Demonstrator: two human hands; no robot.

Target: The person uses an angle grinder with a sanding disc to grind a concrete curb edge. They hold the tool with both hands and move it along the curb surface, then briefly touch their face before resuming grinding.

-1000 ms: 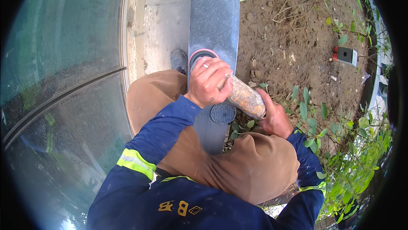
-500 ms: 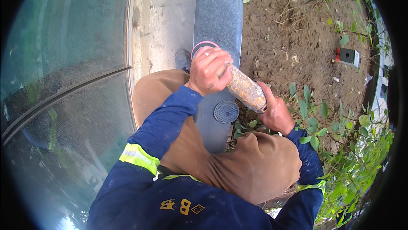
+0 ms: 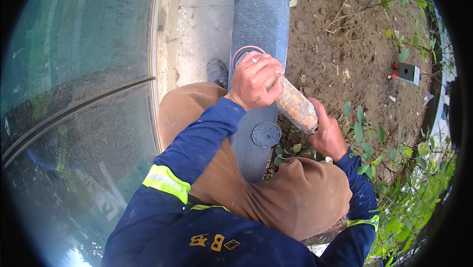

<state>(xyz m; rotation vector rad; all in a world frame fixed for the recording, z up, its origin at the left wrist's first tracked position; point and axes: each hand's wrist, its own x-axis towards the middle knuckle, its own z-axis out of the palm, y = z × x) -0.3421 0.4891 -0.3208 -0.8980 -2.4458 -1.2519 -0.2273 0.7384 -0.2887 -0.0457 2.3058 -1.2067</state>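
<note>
An angle grinder (image 3: 296,106) with a worn, paint-spotted body lies slantwise over a long grey stone slab (image 3: 258,8). My left hand (image 3: 258,79) is closed over the grinder's front end. Past its knuckles shows the pink-rimmed edge of a round disc (image 3: 249,49), lying against or just above the slab; which of the two I cannot tell. My right hand (image 3: 327,131) is wrapped round the grinder's rear end. Nearer to me, a round dark pad with a textured face (image 3: 266,134) rests on the slab.
Glass panels (image 3: 79,55) in a frame stand along my left, beside a concrete ledge (image 3: 204,25). Bare soil (image 3: 335,35) borders the slab on the right, with leafy plants (image 3: 419,188) near my right arm. A small grey-and-black box with red parts (image 3: 408,72) lies on the soil.
The whole view has shifted slightly, so the slab, pad and grinder appear a little further right. Both hands keep their grip on the grinder, and the disc stays over nearly the same stretch of slab.
</note>
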